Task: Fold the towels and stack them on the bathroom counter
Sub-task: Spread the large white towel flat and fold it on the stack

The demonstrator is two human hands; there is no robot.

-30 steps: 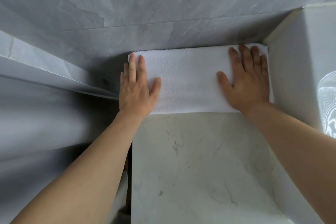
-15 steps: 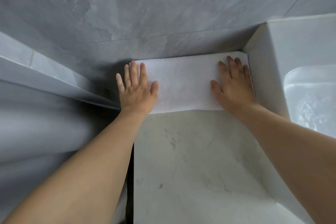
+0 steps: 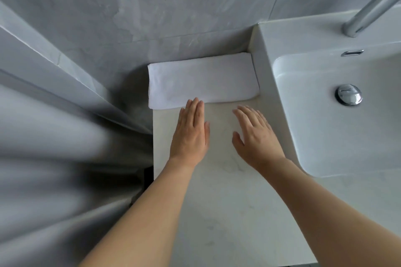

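Folded white towel lies flat at the back of the pale marble surface, long side against the grey tiled wall, right end just beside the raised side of the sink, left end overhanging the surface edge a little. Left hand palm down, fingers straight and together, tips overlapping the towel's near edge; holds nothing. Right hand palm down over bare surface, fingers slightly spread and relaxed, clear of the towel; holds nothing. Whether either palm touches the surface, cannot tell. Sink holds a chrome drain plug; chrome tap above, at upper right.
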